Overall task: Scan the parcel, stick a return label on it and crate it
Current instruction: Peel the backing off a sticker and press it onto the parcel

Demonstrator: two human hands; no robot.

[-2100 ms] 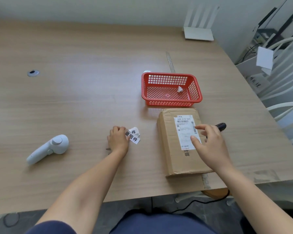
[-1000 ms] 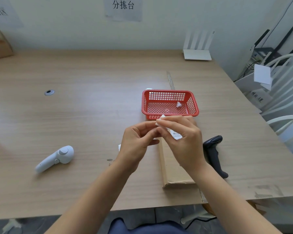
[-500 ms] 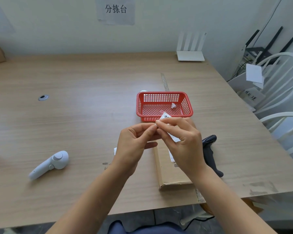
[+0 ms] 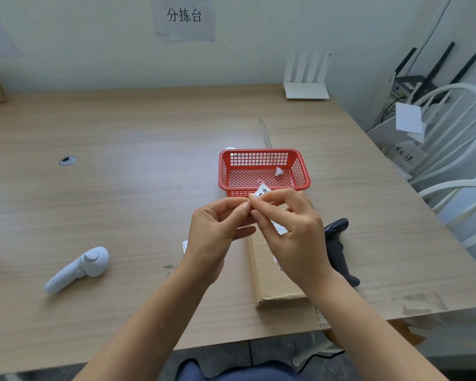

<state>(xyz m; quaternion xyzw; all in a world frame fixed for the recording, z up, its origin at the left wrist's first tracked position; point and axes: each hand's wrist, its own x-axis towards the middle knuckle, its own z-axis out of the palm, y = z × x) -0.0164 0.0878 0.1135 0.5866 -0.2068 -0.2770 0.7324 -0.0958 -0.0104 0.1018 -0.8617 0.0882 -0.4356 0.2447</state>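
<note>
Both hands are raised above the table, pinching a small white return label with black characters between their fingertips. My left hand holds it from the left, my right hand from the right. Under them lies the brown cardboard parcel, its shipping label mostly hidden by my right hand. The black handheld scanner rests on the table just right of the parcel. A red mesh crate stands beyond my hands with a small white scrap inside.
A white handheld controller lies at the left. A white slip peeks out by my left wrist. A ruler and a white router sit further back. White chairs stand past the table's right edge.
My left hand has lifted the return label off the table, and my right hand left the parcel and joined it. Both hands now pinch the label in the air. The view tilted up.
</note>
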